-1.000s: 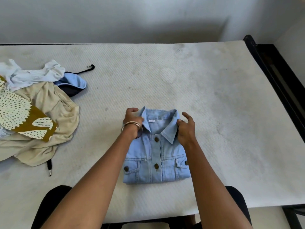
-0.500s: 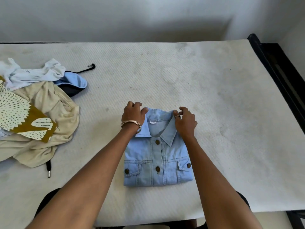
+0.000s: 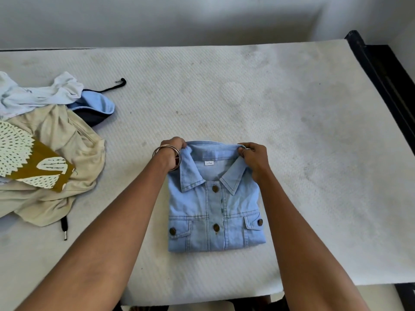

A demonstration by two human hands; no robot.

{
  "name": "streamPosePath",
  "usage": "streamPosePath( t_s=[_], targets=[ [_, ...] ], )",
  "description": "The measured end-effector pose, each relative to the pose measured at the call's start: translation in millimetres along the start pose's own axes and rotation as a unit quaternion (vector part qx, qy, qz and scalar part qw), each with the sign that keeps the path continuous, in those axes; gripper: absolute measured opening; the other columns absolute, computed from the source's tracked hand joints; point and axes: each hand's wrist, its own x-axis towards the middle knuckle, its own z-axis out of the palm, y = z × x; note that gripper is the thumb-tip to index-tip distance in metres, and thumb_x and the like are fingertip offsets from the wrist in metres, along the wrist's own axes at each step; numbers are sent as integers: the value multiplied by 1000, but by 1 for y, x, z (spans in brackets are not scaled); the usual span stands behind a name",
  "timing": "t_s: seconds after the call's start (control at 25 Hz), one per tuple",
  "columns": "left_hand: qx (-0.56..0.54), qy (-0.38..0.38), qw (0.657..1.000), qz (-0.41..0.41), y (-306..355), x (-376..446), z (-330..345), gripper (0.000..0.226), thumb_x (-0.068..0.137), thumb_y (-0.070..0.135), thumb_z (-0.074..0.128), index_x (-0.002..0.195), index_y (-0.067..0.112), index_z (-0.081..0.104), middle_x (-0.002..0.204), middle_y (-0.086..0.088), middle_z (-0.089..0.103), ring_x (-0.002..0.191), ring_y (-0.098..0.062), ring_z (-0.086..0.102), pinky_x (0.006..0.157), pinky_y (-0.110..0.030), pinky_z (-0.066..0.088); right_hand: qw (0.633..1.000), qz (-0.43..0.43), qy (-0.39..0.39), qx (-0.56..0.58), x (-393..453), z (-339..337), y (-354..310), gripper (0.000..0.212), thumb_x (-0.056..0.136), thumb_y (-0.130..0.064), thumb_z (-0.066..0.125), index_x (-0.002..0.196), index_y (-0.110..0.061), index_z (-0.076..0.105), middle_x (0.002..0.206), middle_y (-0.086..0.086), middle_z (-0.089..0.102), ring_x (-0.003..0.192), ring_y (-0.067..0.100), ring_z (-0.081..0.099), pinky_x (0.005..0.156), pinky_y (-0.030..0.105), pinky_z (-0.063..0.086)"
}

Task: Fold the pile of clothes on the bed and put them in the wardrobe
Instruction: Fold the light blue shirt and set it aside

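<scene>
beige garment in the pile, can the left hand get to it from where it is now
Probably yes. The beige garment lies to the left of the left hand with bare mattress between them, but that hand now grips the denim shirt collar and must let go first.

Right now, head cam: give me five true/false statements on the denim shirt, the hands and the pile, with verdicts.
1. The denim shirt lies folded on the mattress, front up. True.
2. Both hands grip the shirt at its collar corners. True: left hand, right hand.
3. The shirt lies on top of the unfolded pile. False: the pile lies apart from it, to the left.
4. The left wrist is bare. False: it wears bangles.
5. The shirt's buttons are white. False: they are brown.
</scene>
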Motion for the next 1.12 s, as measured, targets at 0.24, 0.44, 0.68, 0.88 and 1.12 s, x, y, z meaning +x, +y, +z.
streamPosePath(
  t_s=[0.24,0.44,0.68,0.88,1.12],
  targets=[
    [38,-39,998,25,15,-7,-1,14,79,20,62,85,7,60,71,-8,57,57,-20,51,53,-23,42,997,-51,-58,-4,4,-2,-22,6,87,-12,70,91,-13,75,94,0,72,97,14,65,89,28,52],
    [-10,-47,998,-33,15,-3,-5,22,85,17,54,64,14,47,60,0,45,53,-14,42,49,-24,33,997,62,-29,41,13,3,-28,16,90,1,59,96,-2,74,90,3,68,93,17,60,82,29,48],
    [-66,-17,998,19,2,4,-6,22,79,24,70,93,9,63,73,-7,68,60,-22,63,45,-26,50,979,-82,-20,-187,11,12,-8,33,83,-56,67,102,-29,69,113,0,66,114,24,55,100,49,43],
    [-43,82,989,118,-5,9,0,8,86,5,59,80,9,63,85,-10,62,81,-18,35,68,-32,50,963,-115,26,-242,7,13,-9,16,97,-23,55,107,-25,67,115,-2,65,117,24,51,98,45,34],
    [132,182,963,151,-67,-9,-11,51,90,54,50,121,16,58,128,-18,53,118,-39,50,98,-45,42,979,52,131,-145,-45,-12,21,59,94,-64,43,131,-19,50,133,14,52,125,35,47,103,52,39]
  ],
)
